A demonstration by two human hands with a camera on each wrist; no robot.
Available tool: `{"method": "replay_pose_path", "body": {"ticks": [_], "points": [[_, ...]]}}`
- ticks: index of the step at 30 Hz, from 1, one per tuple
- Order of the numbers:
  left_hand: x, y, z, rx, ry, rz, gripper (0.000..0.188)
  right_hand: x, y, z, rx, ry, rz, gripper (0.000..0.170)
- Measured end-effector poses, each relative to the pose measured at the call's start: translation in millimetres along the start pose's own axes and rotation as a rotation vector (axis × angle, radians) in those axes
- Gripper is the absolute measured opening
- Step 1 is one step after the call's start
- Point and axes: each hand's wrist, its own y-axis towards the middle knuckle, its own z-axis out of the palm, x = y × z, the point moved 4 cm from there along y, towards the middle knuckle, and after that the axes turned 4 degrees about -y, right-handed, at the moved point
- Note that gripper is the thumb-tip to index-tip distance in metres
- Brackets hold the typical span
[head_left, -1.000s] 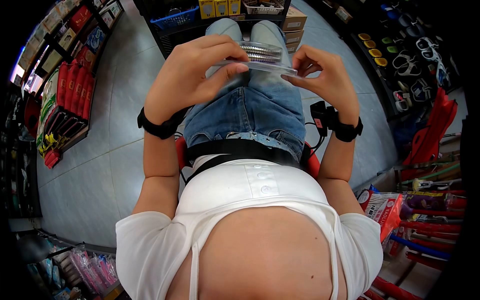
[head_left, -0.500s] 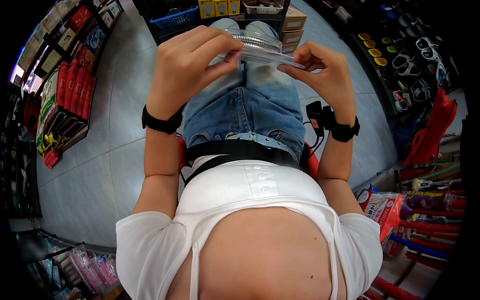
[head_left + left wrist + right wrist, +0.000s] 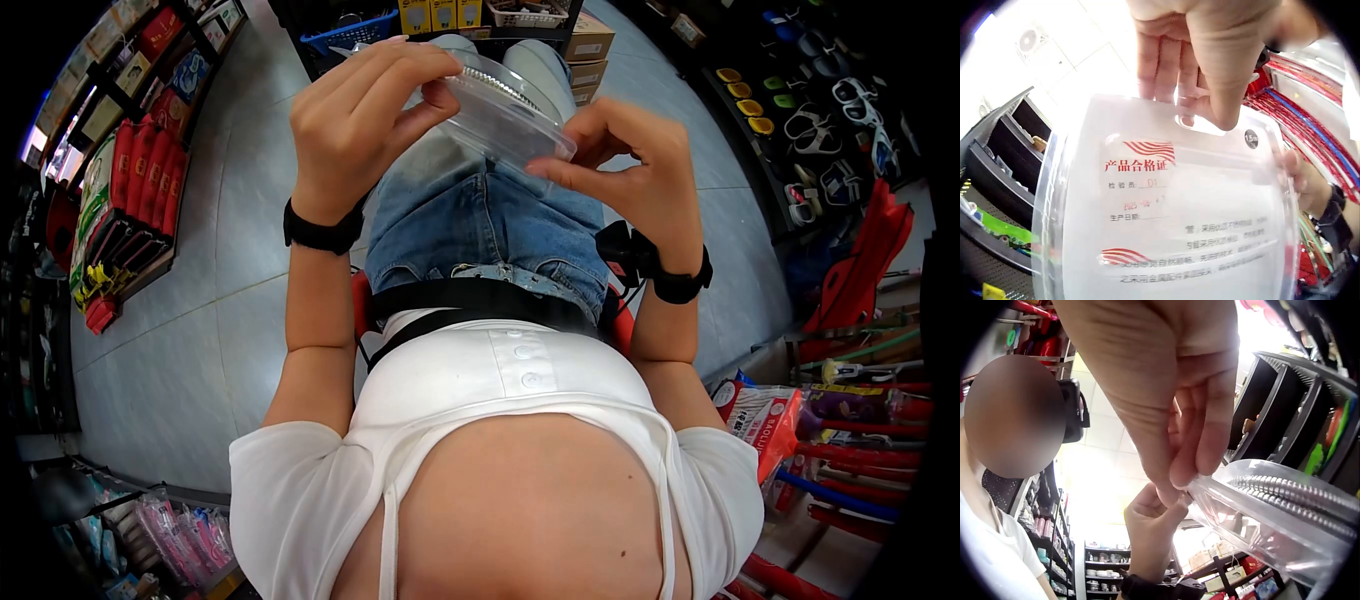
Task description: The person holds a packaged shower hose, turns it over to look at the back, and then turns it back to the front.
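Note:
A clear plastic blister pack (image 3: 497,128) is held up over the person's knees, slanting down toward its right end. A coiled, ribbed metal hose (image 3: 1285,495) lies inside it. Through the back, the left wrist view shows a printed white card (image 3: 1166,200) with red and black Chinese text and a "1.5m" dot. My left hand (image 3: 365,125) grips the pack's edge, its thumb and fingers at the slot of the hang hole. My right hand (image 3: 635,160) pinches the opposite edge between thumb and fingers.
In front of the knees stands a black shelf with a blue basket (image 3: 350,33), yellow boxes (image 3: 442,15) and stacked cartons (image 3: 588,40). Red packs (image 3: 150,185) are on the left, a dark display rack of goods (image 3: 800,110) on the right.
The pack has tilted so its broad back face now shows more, its right end coming toward the body. My left hand moved outward and away; my right hand shifted slightly inward.

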Motion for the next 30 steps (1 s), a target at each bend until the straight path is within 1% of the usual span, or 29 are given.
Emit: {"method": "replay_pose_path", "body": {"ticks": [5, 8, 14, 20, 23, 26, 29, 30], "points": [[2.1, -2.4, 1.1, -0.022, -0.041, -0.009, 0.024, 6.4, -1.1, -2.2, -0.052, 0.009, -0.035, 0.022], [2.1, -4.4, 2.0, -0.002, -0.044, -0.053, 0.024, 8.2, -0.2, -1.6, -0.050, -0.001, -0.093, 0.021], [3.7, -3.6, -0.9, 0.057, -0.014, -0.097, 0.023, 5.1, -0.3, -0.5, -0.046, -0.030, -0.105, 0.021], [6.0, -5.3, -4.2, 0.091, -0.086, -0.158, 0.026, 3.5, 0.7, 2.2, -0.055, -0.050, -0.096, 0.024], [6.7, -4.1, -2.3, 0.186, -0.116, -0.258, 0.024, 3.0, 1.0, 2.1, -0.047, -0.058, -0.086, 0.024], [12.0, -3.9, -1.9, 0.239, -0.199, -0.304, 0.021, 1.3, 1.7, 3.0, -0.050, -0.071, -0.067, 0.023], [10.1, -3.5, -4.3, 0.298, -0.279, -0.407, 0.014, 0.7, 1.9, 5.1, -0.046, -0.063, -0.055, 0.022], [10.2, -3.8, -4.0, 0.291, -0.272, -0.397, 0.015, 0.8, 2.1, 5.8, -0.046, -0.063, -0.058, 0.022]]}}
